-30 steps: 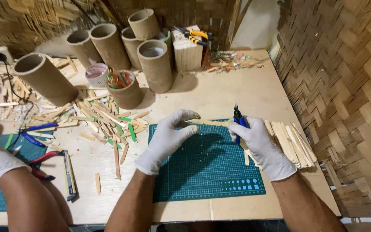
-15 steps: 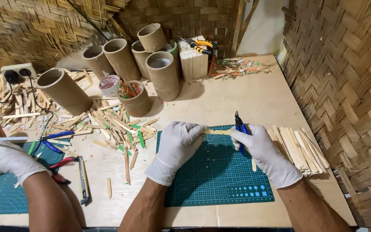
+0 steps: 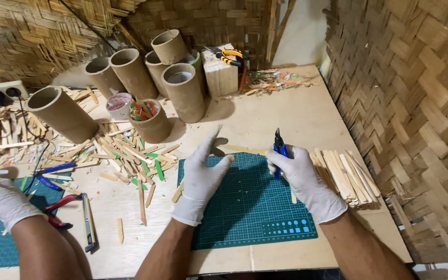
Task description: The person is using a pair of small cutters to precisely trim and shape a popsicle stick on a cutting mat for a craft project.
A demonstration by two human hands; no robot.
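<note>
A thin wooden stick (image 3: 239, 150) was held at one end by the white-gloved left hand (image 3: 201, 179), thumb and fingers pinched shut on it, above the far edge of the green cutting mat (image 3: 250, 207). The stick's other end was met by the blue-handled cutters (image 3: 279, 150), around which the gloved right hand (image 3: 302, 179) was closed (whether the cutter blades were apart or together could not be told). Just to the right of that hand, a stack of flat wooden sticks (image 3: 346, 176) was laid on the plywood table (image 3: 265, 114). Loose sticks and offcuts (image 3: 125, 153) were scattered left of the mat, near a cluster of cardboard tubes (image 3: 182, 91). At the left edge, another person's gloved hand (image 3: 1, 199) was seen beside red-handled pliers (image 3: 58, 210).
</note>
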